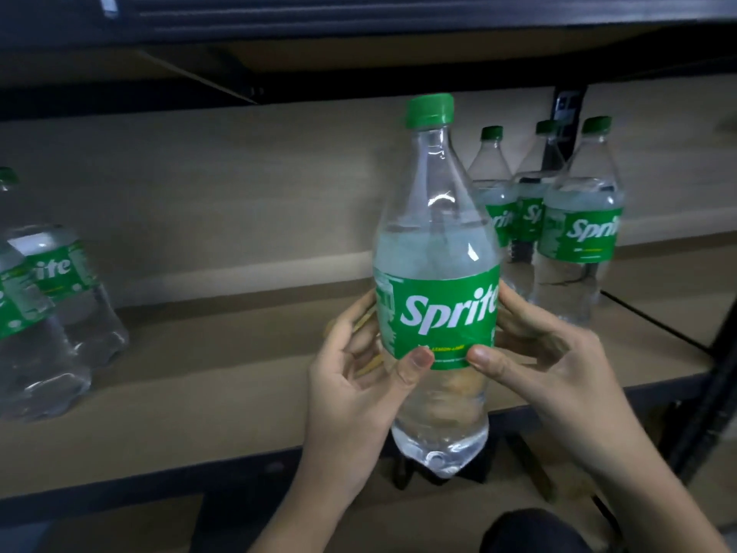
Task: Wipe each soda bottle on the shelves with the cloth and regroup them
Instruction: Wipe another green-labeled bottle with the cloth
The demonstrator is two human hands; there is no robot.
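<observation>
glossy clear plastic bottle (436, 241), matt wood shelf (223, 365)

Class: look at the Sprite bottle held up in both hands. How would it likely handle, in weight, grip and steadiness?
The bottle looks mostly full, so probably heavy for its size. Its clear plastic looks smooth, perhaps slippery; both hands grip at the label. Tall and narrow, it might tip if nudged.
</observation>
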